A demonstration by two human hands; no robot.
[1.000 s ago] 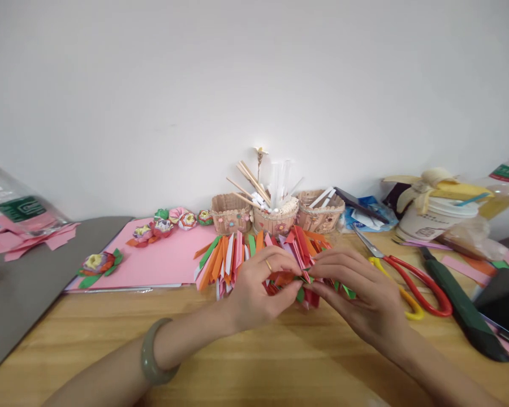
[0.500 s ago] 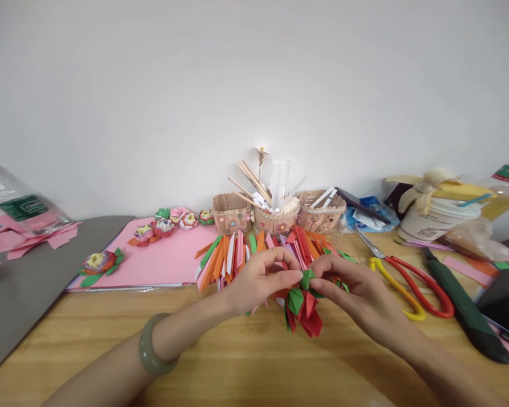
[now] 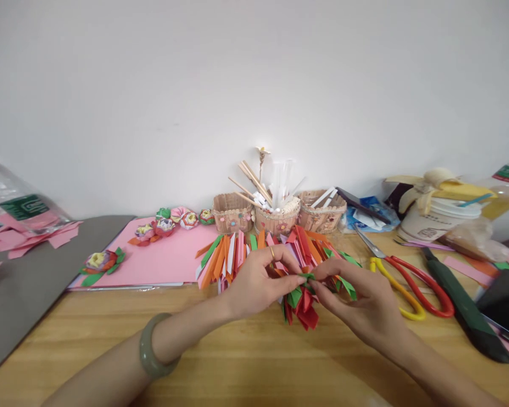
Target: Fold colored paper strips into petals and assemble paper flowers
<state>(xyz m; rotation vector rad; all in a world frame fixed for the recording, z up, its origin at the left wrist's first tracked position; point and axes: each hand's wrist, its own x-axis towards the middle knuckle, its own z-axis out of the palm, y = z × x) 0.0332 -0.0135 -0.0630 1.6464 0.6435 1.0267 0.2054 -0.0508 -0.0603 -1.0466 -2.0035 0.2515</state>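
Note:
My left hand, with a ring on one finger, and my right hand meet over the table. Both pinch a small green piece of folded paper at the top of a red and green paper flower. Its red folded petals hang below my fingertips; the upper part is hidden by the fingers. Just behind my hands lie folded paper strips in orange, pink, white, red and green.
Three small baskets stand at the wall, the middle one holding sticks and cotton swabs. Paper flowers lie on or by a pink sheet. To the right are scissors, a dark green cutter and a cup under a banana peel.
The green piece between my fingertips has been pressed flatter, so less of it shows. The red petals have shifted slightly up and left.

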